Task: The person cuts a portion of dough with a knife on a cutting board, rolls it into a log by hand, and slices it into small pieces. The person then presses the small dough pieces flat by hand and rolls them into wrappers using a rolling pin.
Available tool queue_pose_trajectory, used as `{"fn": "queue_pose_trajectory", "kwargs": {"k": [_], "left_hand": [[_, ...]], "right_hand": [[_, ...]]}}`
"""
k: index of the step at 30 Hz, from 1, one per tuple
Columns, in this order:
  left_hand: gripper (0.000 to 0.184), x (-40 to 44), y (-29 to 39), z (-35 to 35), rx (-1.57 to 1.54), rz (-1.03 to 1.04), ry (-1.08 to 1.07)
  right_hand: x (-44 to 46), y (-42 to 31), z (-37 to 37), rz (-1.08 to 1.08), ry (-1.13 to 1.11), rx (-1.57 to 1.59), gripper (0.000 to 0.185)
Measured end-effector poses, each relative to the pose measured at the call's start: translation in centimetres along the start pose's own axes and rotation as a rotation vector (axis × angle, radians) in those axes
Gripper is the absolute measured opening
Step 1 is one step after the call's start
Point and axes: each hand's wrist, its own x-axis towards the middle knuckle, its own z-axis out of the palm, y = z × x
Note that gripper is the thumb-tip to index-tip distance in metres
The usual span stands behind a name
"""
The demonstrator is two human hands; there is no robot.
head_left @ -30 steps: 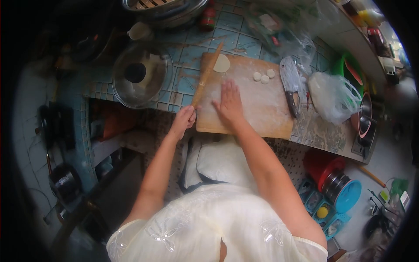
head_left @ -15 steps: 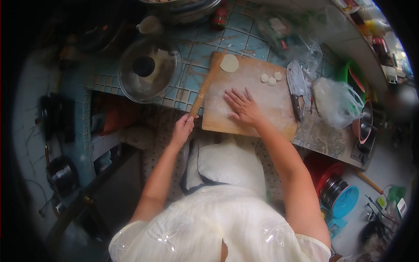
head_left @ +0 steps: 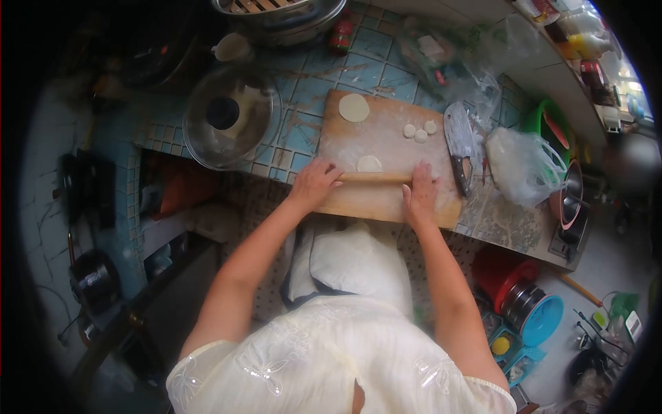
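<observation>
My left hand holds the left end of a wooden rolling pin, and my right hand lies over its right end. The pin is crosswise on a floured wooden board. A small flattened round of dough sits against its far side, the near edge hidden beneath the pin. Farther back on the board rests a larger thin dough wrapper. Several small dough pieces are at the back right. By the board's right edge lies a cleaver.
A glass lid with a black knob is left of the board. To the right are a plastic bag and a green basin. A steamer pot and a red bottle stand behind, on the tiled counter.
The rolling pin has gone from upright along the board's left edge to crosswise on the dough round. My right hand has moved from flat on the board to the pin's right end.
</observation>
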Motion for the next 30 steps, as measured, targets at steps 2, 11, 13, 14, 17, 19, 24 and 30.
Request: {"fn": "queue_pose_trajectory", "kwargs": {"k": [2,11,13,14,17,19,24,30], "left_hand": [[0.055,2.3,-0.7,1.3,0.029,0.051,0.063],[0.083,2.6,0.2,1.1,0.118,-0.096,-0.063],[0.085,3.4,0.1,1.3,0.129,-0.039,-0.107],[0.085,5.2,-0.6,1.2,0.127,-0.041,-0.115],[0.086,8.6,-2.4,0.3,0.249,-0.013,0.198],[0.087,6.5,-3.1,-0.1,0.124,-0.112,0.091],[0.088,2.2,-1.4,0.0,0.089,-0.065,-0.175],[0.087,3.6,-2.5,0.3,0.121,-0.073,0.094]], "right_hand": [[0.8,-0.4,0.0,0.088,-0.156,-0.015,0.071],[0.8,0.7,-0.3,0.023,-0.225,-0.018,0.07],[2.2,0.9,0.2,0.044,-0.171,-0.025,0.071],[2.8,0.8,0.6,0.059,-0.125,-0.028,0.072],[6.1,-0.2,-0.2,0.085,-0.097,-0.123,0.074],[3.7,-0.3,-0.6,0.026,-0.15,-0.083,0.073],[1.0,-0.3,-0.8,0.015,-0.295,0.007,0.072],[2.6,-0.8,-0.9,0.024,-0.144,-0.081,0.074]]}}
